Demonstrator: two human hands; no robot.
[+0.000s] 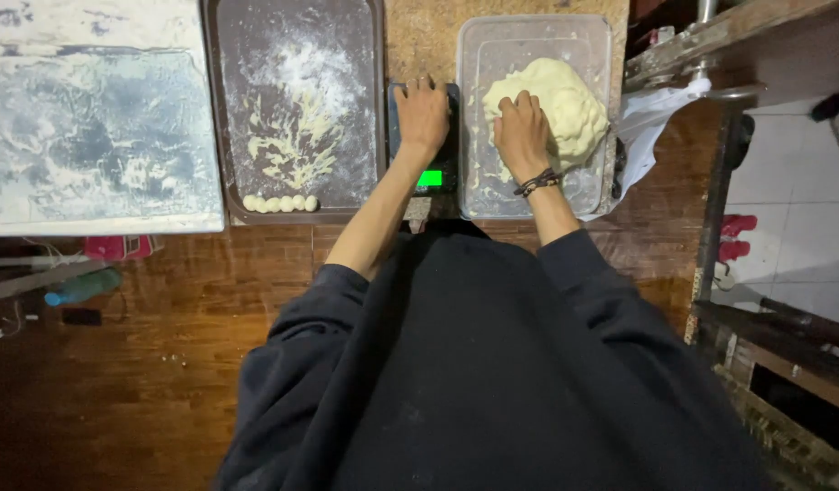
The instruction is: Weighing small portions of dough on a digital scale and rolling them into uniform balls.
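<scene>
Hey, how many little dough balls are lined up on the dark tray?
6 dough balls, touching in one row along the near edge of the dark tray, left of the scale. None appear hidden.

The person wore a loose black top with long sleeves pushed up to the elbows, leaving both forearms bare. A dark braided bracelet [539, 183] circled the wrist of the right hand [521, 135].

Pale lumpy dough [556, 105] heaped in clear tub [533, 36], small dark scale [438, 164] just beside
</scene>
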